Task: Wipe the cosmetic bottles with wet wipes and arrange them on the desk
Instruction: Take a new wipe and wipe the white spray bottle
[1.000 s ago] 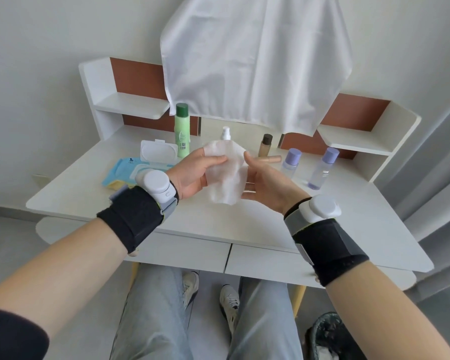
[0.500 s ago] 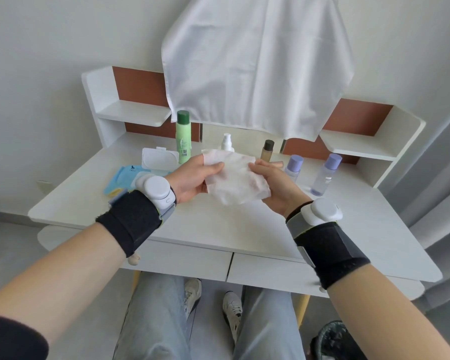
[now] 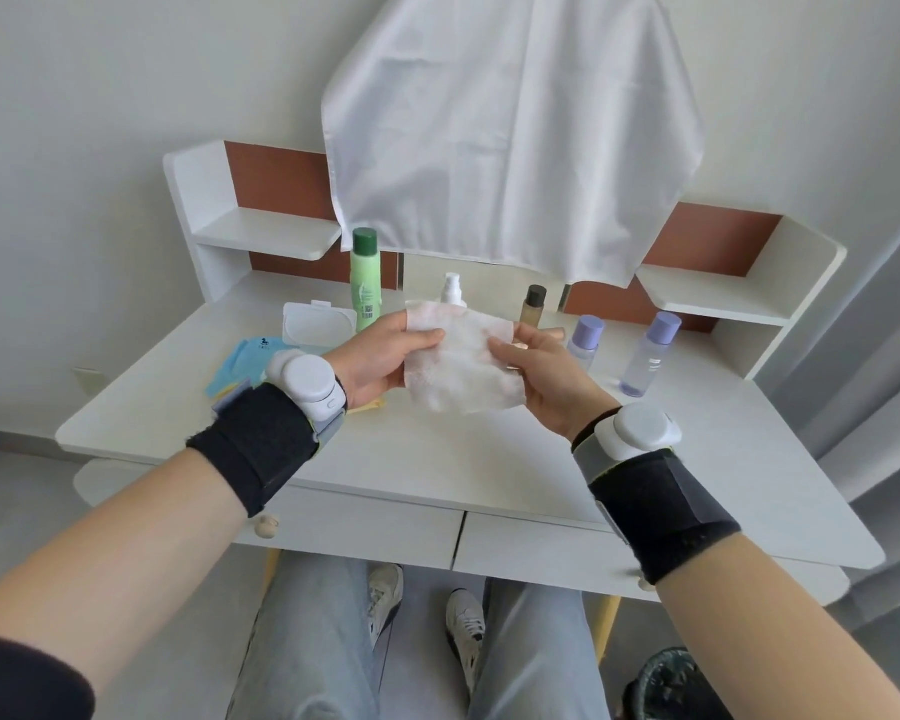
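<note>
A white wet wipe (image 3: 461,363) is stretched flat between my hands above the white desk (image 3: 489,459). My left hand (image 3: 380,358) pinches its left edge and my right hand (image 3: 544,379) pinches its right edge. Behind the wipe, bottles stand in a row on the desk: a tall green bottle (image 3: 366,283), a small white pump bottle (image 3: 452,288) partly hidden by the wipe, a beige bottle with a dark cap (image 3: 533,306), and two clear bottles with purple caps (image 3: 584,340) (image 3: 648,356).
A wet wipe pack (image 3: 319,324) with its white lid lies at the left, on a blue packet (image 3: 240,363). White cloth (image 3: 510,132) hangs over the desk's back. Shelves flank both sides. A dark bin (image 3: 666,683) stands on the floor at lower right.
The wipe hung crumpled from my left hand; my right hand took its other edge and both hands pulled it open and flat.
</note>
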`<state>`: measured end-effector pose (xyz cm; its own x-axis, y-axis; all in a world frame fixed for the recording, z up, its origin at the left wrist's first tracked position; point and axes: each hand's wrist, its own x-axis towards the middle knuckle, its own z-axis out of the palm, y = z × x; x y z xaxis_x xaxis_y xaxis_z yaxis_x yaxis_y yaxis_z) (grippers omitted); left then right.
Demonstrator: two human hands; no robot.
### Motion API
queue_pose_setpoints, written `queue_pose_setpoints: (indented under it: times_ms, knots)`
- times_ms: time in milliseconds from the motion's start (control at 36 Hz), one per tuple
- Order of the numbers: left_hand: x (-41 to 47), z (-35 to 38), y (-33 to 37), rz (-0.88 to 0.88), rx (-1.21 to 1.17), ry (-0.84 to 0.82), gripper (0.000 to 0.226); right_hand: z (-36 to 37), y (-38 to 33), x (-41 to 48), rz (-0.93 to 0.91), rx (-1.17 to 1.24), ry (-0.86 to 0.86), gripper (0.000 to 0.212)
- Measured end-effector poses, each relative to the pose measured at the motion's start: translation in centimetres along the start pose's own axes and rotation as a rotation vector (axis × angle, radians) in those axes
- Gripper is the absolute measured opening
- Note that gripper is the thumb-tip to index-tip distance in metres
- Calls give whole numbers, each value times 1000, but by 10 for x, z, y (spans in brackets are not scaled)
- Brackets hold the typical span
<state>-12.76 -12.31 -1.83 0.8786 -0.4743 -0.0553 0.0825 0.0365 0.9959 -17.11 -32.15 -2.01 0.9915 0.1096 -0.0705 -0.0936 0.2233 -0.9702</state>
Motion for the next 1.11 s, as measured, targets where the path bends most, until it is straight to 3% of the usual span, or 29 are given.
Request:
queue_pose_setpoints:
  times_ms: [139, 222, 528, 722, 806, 889, 1000, 1111]
  knots:
    - [0, 0, 10, 74, -18, 2, 27, -2, -10, 2, -76, 9, -28, 21]
    - [0, -2, 21, 169, 1, -29, 30, -2, -20, 1, -151, 10, -90, 37]
    - [2, -1, 23, 469, 582, 138, 24, -5, -10, 6, -417, -283, 34, 67]
    - [1, 8, 33, 941, 890, 158, 20, -9, -5, 12, -433, -83, 54, 57]
    - [2, 7, 30, 1043, 981, 162, 33, -6, -4, 13, -423, -78, 87, 47]
    - [4, 9, 21, 977, 951, 182, 37, 0, -3, 14, -434, -80, 130, 49]
    - [6, 10, 22, 591, 638, 151, 54, -1, -1, 18, -320, -21, 156, 57]
    - [4, 7, 27, 427, 423, 119, 43, -6, 3, 19, -179, 67, 132, 53]
